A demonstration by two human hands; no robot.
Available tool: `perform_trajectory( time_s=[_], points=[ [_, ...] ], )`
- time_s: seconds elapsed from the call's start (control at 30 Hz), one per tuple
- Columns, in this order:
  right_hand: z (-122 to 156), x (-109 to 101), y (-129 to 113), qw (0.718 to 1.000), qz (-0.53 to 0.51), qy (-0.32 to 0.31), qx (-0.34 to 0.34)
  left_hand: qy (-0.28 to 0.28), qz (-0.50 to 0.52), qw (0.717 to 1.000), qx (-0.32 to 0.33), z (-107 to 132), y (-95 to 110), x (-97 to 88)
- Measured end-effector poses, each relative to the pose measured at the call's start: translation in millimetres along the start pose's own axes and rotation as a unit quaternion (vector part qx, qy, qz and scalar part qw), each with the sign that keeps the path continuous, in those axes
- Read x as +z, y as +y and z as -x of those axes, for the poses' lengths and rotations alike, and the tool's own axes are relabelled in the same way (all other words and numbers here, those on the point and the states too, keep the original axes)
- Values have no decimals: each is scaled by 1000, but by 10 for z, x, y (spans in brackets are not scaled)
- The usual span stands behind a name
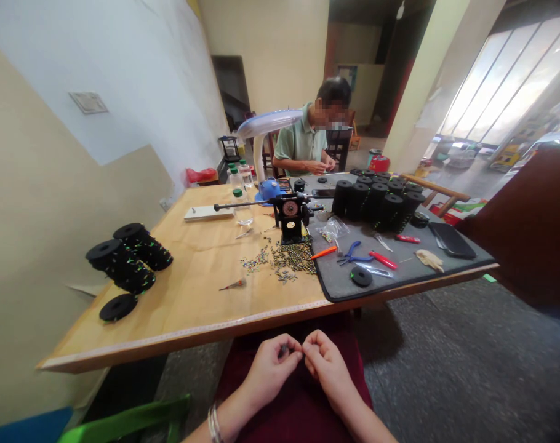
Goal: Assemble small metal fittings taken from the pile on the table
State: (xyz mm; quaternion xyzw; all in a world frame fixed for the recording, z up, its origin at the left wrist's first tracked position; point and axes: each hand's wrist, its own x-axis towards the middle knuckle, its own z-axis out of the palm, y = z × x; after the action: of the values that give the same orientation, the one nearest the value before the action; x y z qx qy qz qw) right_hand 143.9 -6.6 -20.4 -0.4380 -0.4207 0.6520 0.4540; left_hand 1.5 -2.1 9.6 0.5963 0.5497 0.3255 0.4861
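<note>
Over my lap, just below the table's front edge, my left hand (273, 368) and my right hand (326, 366) meet at the fingertips. Curled fingers on the left close around something small and dark, too small to name. Thumb and forefinger of the right hand are pinched together; what lies between them is hidden. Ahead on the wood stands a small black winding machine (290, 215) with a round dial and a long rod. Many tiny striped pieces (293, 258) are heaped before it. A small pointed tool (232, 285) lies closer to me.
Black foam spools (131, 255) stand at left, more (376, 200) on the grey mat (335, 286). Blue pliers (354, 253), a red-handled tool (383, 260) and a phone (452, 239) lie there. A lamp (271, 123) and bottles (243, 212) stand behind. A co-worker (303, 144) sits opposite.
</note>
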Motion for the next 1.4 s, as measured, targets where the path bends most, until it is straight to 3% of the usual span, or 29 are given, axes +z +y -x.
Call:
perform_trajectory(
  time_s=[0.2,0.37,0.67,0.77,0.97,1.07,1.4],
  points=[
    [20,9,-20,997,49,-55,24,7,62,998,-19,-3,21,-78],
    [40,10,-67,997,70,-34,1,1,126,992,-10,-9,50,-85],
    [61,-21,-15,998,66,-5,8,100,202,974,-30,-84,-72,-155],
    [75,-19,-46,998,69,2,5,89,220,970,-53,-95,-107,-207],
    [83,2,-93,998,55,-6,14,1,120,990,-71,-61,-69,-170],
    [77,1,-91,998,57,-18,26,-40,125,990,-58,-65,-2,-122],
    [36,-88,-39,997,30,-47,55,41,96,994,-34,-102,-3,-190]
  ],
)
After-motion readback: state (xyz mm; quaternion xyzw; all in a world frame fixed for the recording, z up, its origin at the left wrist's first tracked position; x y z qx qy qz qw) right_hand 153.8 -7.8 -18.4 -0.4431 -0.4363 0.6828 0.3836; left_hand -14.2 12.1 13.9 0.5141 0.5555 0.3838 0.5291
